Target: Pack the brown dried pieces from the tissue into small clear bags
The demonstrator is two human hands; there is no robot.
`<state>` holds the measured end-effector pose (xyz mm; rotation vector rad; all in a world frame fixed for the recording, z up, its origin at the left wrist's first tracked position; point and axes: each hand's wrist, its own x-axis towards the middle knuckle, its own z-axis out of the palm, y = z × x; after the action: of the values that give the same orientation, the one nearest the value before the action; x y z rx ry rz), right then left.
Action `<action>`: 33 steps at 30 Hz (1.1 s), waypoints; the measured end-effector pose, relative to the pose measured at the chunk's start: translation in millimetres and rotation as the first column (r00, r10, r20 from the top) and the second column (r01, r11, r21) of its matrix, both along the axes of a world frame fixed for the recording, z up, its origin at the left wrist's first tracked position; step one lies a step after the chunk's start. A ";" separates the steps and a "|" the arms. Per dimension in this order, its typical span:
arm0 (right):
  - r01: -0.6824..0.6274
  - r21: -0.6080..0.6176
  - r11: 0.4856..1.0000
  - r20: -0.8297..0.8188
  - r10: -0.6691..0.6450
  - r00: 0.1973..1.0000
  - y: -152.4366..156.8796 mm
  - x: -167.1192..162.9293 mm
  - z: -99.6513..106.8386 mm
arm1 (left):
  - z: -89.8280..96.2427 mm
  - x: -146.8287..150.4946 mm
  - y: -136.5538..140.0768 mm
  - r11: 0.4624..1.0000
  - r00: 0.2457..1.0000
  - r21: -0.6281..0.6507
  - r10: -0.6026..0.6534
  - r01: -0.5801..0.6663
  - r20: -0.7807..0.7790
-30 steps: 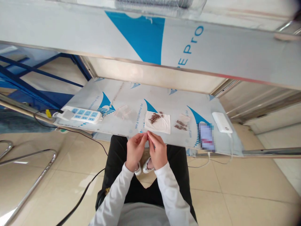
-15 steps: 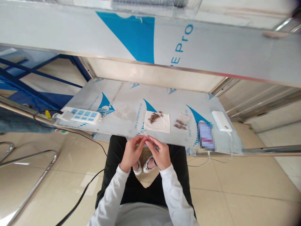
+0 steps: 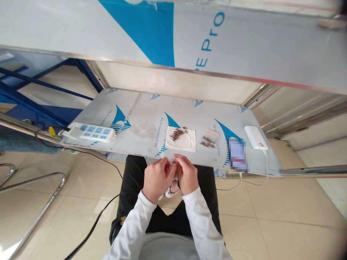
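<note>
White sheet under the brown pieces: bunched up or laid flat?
Laid flat: the white sheet shows a squarish outline, brown pieces on top.

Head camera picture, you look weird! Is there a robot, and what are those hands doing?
No robot, just a person. The camera sits on their head, looking forward and down. Their left hand and right hand meet by the table's near edge. They seem to pinch something small and pale, too tiny to name. On the table, brown pieces lie on a white square sheet. To the right, more brown pieces seem to be in a clear bag, then come a blurred-out phone and a white block. To the left are clear plastic bags and a power strip.
</note>
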<state>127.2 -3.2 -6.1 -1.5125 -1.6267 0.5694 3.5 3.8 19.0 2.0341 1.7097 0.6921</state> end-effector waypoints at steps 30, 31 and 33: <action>0.119 -0.307 0.944 0.597 0.093 0.796 237.3 78.8 -71.6 | -43.4 -28.1 9.1 0.990 0.950 -0.117 -0.035 0.075 0.311; 0.117 -0.318 0.941 0.613 0.110 0.782 239.6 79.5 -71.9 | -43.2 -29.9 10.5 0.992 0.952 -0.114 -0.024 0.062 0.304; 0.110 -0.335 0.936 0.638 0.140 0.757 243.4 81.4 -71.3 | -42.4 -32.8 13.3 0.994 0.955 -0.105 -0.010 0.043 0.297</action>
<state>208.6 240.2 -77.5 -2.1405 -2.1472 0.3606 -29.3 17.1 -23.4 1.7721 1.5100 0.8278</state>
